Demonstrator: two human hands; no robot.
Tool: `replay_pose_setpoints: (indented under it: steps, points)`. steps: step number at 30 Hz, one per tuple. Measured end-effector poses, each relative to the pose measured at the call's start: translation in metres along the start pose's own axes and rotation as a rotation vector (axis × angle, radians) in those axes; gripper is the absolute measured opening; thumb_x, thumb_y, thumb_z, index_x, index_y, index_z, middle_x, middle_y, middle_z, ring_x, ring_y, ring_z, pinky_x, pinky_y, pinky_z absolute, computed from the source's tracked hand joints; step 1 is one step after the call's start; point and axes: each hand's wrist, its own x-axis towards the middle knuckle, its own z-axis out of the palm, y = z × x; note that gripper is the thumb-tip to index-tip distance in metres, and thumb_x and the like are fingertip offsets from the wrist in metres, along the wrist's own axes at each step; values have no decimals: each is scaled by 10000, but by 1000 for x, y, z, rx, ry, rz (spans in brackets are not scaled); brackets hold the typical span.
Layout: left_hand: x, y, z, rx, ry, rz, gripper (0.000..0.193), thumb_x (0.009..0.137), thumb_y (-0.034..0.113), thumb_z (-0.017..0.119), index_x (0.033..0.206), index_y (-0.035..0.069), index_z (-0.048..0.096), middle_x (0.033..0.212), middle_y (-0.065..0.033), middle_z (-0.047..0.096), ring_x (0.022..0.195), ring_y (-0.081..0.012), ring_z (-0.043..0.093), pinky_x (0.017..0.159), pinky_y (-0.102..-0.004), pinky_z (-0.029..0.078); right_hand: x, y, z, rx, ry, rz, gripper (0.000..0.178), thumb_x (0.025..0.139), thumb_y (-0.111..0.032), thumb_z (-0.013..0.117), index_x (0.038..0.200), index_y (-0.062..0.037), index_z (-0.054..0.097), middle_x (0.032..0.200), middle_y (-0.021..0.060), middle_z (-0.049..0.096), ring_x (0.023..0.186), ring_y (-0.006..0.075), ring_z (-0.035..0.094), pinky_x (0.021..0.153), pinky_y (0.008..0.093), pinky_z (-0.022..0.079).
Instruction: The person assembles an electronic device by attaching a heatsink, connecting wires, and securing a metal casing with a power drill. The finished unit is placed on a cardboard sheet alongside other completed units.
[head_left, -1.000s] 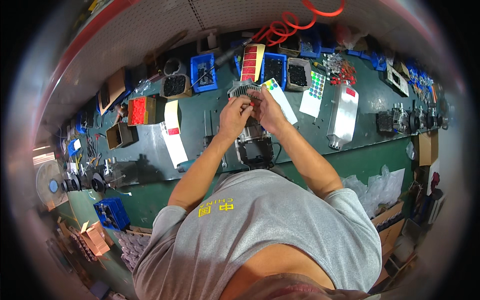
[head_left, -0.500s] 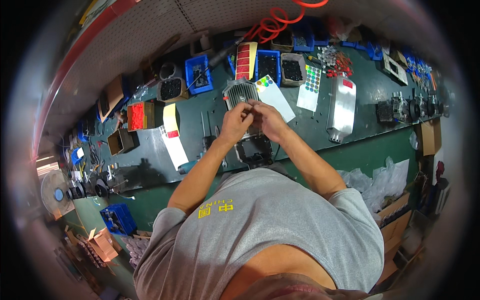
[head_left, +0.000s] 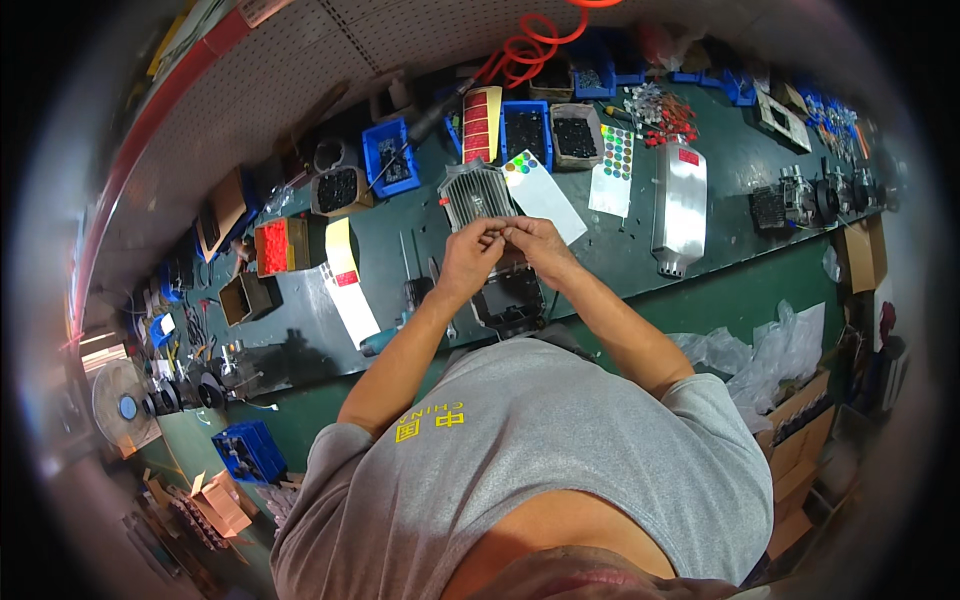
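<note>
My left hand (head_left: 469, 260) and my right hand (head_left: 541, 250) meet fingertip to fingertip over a finned grey metal housing (head_left: 476, 194) on the workbench. The fingers of both are pinched together; whatever sits between them is too small to make out. Below the hands, close to my body, lies a dark open frame-shaped part (head_left: 510, 300) at the bench edge. Left of my left hand a power screwdriver (head_left: 416, 290) lies on the bench, partly behind my forearm. Beside the housing, to the right, is a white sheet (head_left: 548, 200) with shiny round stickers.
Blue bins (head_left: 391, 158) and boxes of small black parts (head_left: 576, 140) line the back. A silver metal case (head_left: 680, 210) lies to the right, near a second sticker sheet (head_left: 611, 172). An orange box (head_left: 274, 246) and a label strip (head_left: 350, 300) are left. A red coiled hose (head_left: 530, 45) hangs above.
Both hands have drawn slightly toward my body, uncovering more of the finned housing. Their fingertips stay together. The whole view has shifted a little.
</note>
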Motion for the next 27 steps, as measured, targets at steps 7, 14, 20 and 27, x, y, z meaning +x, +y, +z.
replay_pose_setpoints:
  steps: [7, 14, 20, 27]
  points:
    - [-1, 7, -6, 153, -28, 168, 160, 917, -11, 629, 1069, -22, 675, 957, -98, 643, 833, -164, 688, 729, -273, 551, -4, -17, -11, -126, 50, 151, 197, 992, -217, 635, 1061, -36, 675, 946, 37, 676, 787, 118, 654, 661, 261, 570]
    - [7, 6, 1, -3, 0, 60, 102, 906, -4, 670, 1004, -28, 654, 938, -61, 629, 755, -102, 643, 701, -244, 532, 0, 6, 2, 180, 176, 39, 136, 953, -190, 665, 923, -58, 646, 786, 21, 632, 628, 100, 601, 525, 218, 506]
    - [11, -5, -1, -32, -1, -16, 102, 882, 38, 703, 949, -15, 646, 838, -53, 664, 744, -99, 663, 650, -245, 511, -5, 12, 20, 383, 267, -23, 106, 986, -141, 622, 924, -54, 621, 774, 15, 627, 569, 100, 576, 520, 218, 504]
    - [14, 3, 10, -389, 21, -312, 87, 931, 98, 680, 912, 24, 640, 785, -30, 673, 679, -79, 612, 606, -222, 492, -8, -1, 15, 460, 171, -62, 103, 984, -138, 655, 926, -58, 623, 797, 22, 643, 602, 105, 602, 548, 212, 525]
